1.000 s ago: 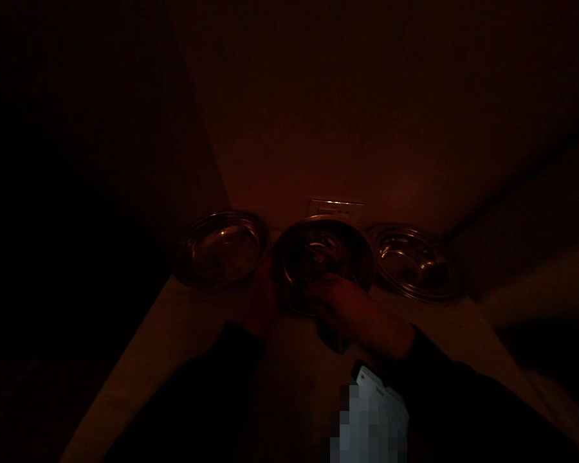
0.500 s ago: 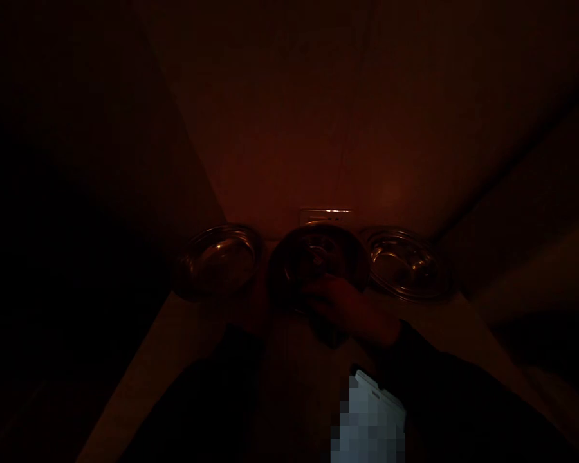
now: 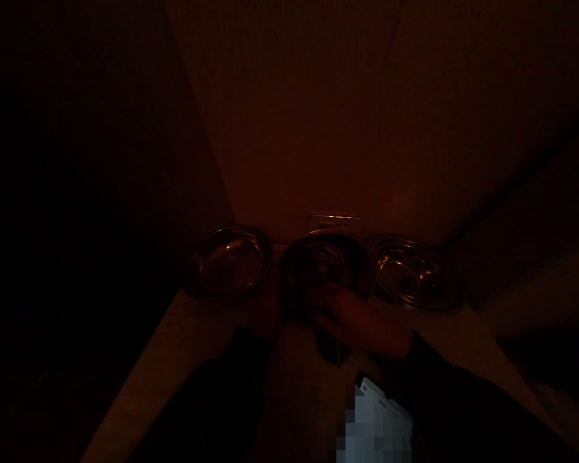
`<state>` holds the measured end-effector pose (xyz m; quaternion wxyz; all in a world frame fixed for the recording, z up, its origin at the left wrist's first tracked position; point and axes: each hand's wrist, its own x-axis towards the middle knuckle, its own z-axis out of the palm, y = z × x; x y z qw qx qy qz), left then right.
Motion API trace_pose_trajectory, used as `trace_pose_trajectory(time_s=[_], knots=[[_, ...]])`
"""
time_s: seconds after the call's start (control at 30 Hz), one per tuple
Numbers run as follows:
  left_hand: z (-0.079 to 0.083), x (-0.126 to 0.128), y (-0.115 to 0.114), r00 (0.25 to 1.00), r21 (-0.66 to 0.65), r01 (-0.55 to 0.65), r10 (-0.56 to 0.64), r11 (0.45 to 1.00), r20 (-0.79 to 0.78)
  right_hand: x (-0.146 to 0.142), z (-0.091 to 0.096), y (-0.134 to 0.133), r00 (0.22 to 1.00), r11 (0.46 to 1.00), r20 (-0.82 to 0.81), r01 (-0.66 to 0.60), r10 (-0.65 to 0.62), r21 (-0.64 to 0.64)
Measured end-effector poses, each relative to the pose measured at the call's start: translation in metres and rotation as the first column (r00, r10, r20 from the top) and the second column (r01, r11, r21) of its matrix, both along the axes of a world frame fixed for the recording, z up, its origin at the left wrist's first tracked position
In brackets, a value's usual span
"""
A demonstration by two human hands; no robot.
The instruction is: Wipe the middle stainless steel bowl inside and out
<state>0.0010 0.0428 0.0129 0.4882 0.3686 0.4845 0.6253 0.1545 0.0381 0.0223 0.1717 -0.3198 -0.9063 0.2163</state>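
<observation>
The scene is very dark. My right hand (image 3: 354,318) reaches over the near rim of a dark round bowl (image 3: 328,239), with the fingers curled; what they hold, if anything, is lost in shadow. Something small and pale (image 3: 322,265) shows inside that bowl. My left hand (image 3: 266,308) is a faint shape at the bowl's left side, and its fingers cannot be made out. Below my right hand lies a small dark object (image 3: 335,354) of unclear kind.
A shiny metal dish (image 3: 234,260) stands to the left of the bowl and another metal dish (image 3: 410,273) to the right. A lit phone (image 3: 383,418) lies near me on the pale tabletop (image 3: 139,373). A wall socket (image 3: 335,220) sits behind the bowl.
The view has shifted slightly, so everything sits a little lower and further right. The light on the wall is dimmer. My right hand stays at the bowl's near rim.
</observation>
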Motion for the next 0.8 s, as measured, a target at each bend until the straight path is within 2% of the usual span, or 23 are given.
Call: trace_pose_trajectory(time_s=[0.13, 0.3, 0.53, 0.67, 0.8], knots=[[0.002, 0.001, 0.001, 0.992, -0.056, -0.026, 0.032, 0.998, 0.123, -0.001, -0.001, -0.003, 0.999, 0.999, 0.03, -0.024, 0.023, 0.027], [0.005, 0.001, -0.006, 0.998, -0.03, -0.057, 0.057, 0.998, 0.002, 0.001, -0.002, -0.002, 0.995, 0.997, 0.079, -0.062, 0.059, 0.036], [-0.004, -0.006, -0.007, 0.961, 0.004, -0.139, 0.136, 0.99, -0.241, 0.012, 0.018, -0.007, 0.968, 0.999, 0.25, -0.027, 0.02, 0.024], [-0.012, -0.007, -0.002, 0.972, 0.001, -0.09, 0.088, 0.996, -0.22, 0.008, 0.013, -0.006, 0.979, 0.999, 0.202, -0.023, 0.016, 0.029], [-0.009, -0.005, -0.002, 0.962, -0.024, -0.144, 0.134, 0.989, -0.239, -0.001, -0.002, 0.001, 0.995, 0.997, 0.089, -0.045, 0.039, 0.065]])
